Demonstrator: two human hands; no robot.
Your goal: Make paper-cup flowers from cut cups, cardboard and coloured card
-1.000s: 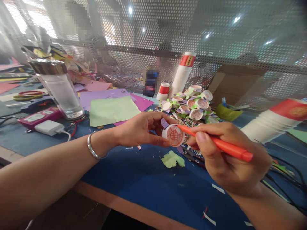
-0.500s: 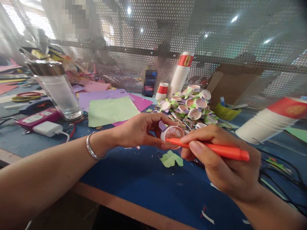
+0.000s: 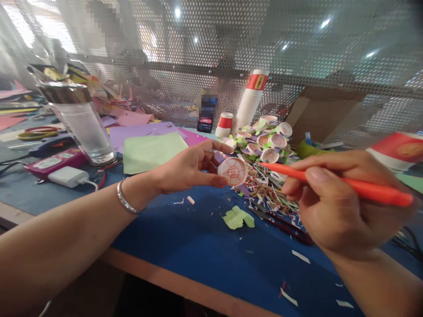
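My left hand (image 3: 190, 167) pinches a small round paper-cup bottom (image 3: 232, 171) with a red printed pattern, held above the blue table (image 3: 205, 251). A silver bangle sits on that wrist. My right hand (image 3: 333, 207) grips an orange pen-like tool (image 3: 343, 185), its tip pointing left and a short way off the disc. Between the hands, on the table, lies a green paper cut-out (image 3: 238, 218).
A heap of finished cup pieces with paper petals (image 3: 267, 143) lies behind, with paper scraps (image 3: 271, 189) around it. Stacks of red-and-white cups (image 3: 251, 101) stand at the back, another stack (image 3: 399, 152) at right. A glass jar (image 3: 81, 123), a charger (image 3: 68, 175) and coloured paper sheets (image 3: 152, 149) lie at left.
My right hand has drawn the orange tool back to the right, away from the disc. My left hand has lifted the disc slightly.
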